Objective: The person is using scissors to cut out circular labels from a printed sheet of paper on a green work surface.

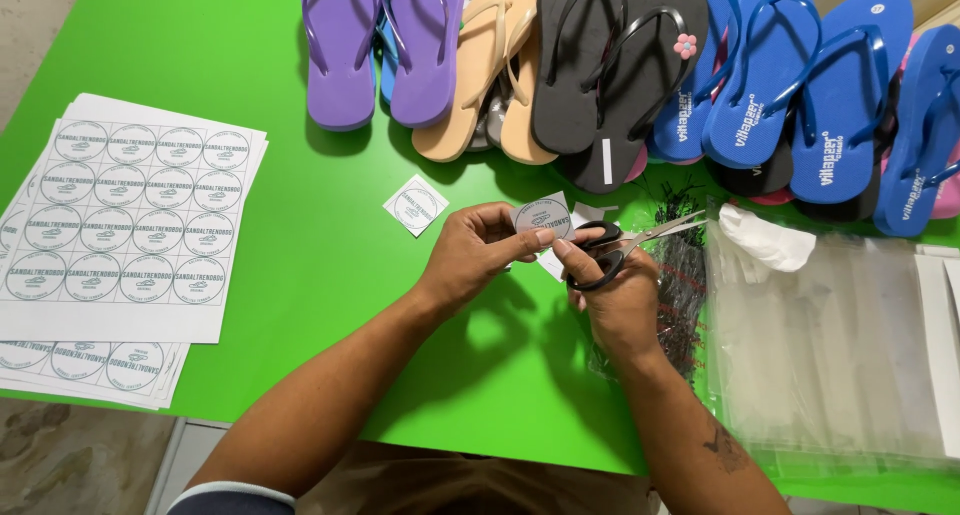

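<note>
A small paper label [541,218], cut nearly round with a printed ring on its face, is held above the middle of a bright green worktop [300,275], pinched at its left edge between thumb and fingertips of the left hand [478,250], whose grip is clamped on the paper. Just beside it, the right hand [617,300] has thumb and fingers through the black plastic loops of a pair of scissors [625,247], its grip closed around the handles; the thin steel blades point right and stand slightly apart. A square-cut label [415,204] lies flat on the worktop to the left of the hands, apart from them. Farther left, a stack of white sheets [125,215] carries rows of the same round printed labels, uncut, with more sheets fanned out beneath. Right of the hands, a clear plastic bag holds a tangle of thin black ties [683,275], and next to it sits a pile of glossy transparent bags [830,355] topped by a crumpled white scrap. Along the far edge, rubber flip-flops [600,65] overlap in a row: purple, tan, black with small flower charms, and blue.
</note>
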